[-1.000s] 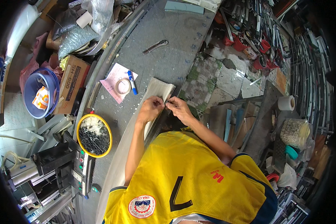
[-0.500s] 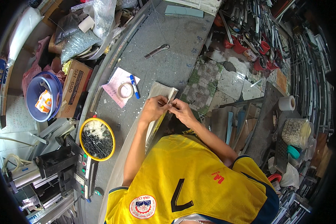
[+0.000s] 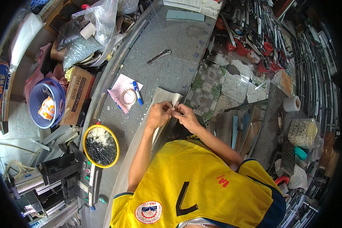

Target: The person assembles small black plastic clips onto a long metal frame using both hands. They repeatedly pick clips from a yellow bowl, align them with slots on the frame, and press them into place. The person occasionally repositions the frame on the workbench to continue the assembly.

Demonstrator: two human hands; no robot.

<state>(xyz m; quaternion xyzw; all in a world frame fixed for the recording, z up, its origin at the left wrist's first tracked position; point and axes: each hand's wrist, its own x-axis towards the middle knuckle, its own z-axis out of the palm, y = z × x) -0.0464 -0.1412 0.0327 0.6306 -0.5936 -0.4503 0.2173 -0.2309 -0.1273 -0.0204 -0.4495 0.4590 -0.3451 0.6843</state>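
Note:
A long, pale grey-beige layered strip (image 3: 164,95), like pleated mesh, lies along the bench and runs back under my left forearm. My left hand (image 3: 160,114) rests over it, thumb and fingers pinched at its right edge. My right hand (image 3: 186,116) meets it there from the right, also closed in a pinch. The fingertips of both hands nearly touch. Whatever sits between them is too small and covered to make out.
On the grey bench (image 3: 159,72) lie a utility knife (image 3: 158,57), a blue marker (image 3: 138,93), a tape roll (image 3: 129,97) and pink paper (image 3: 120,84). A yellow-rimmed basin (image 3: 117,146) of black parts stands left, near a machine (image 3: 88,178). Metal profiles crowd the right.
Both hands stay pinched together at the strip's edge, with only a slight shift of the fingers. The whole view has moved a little.

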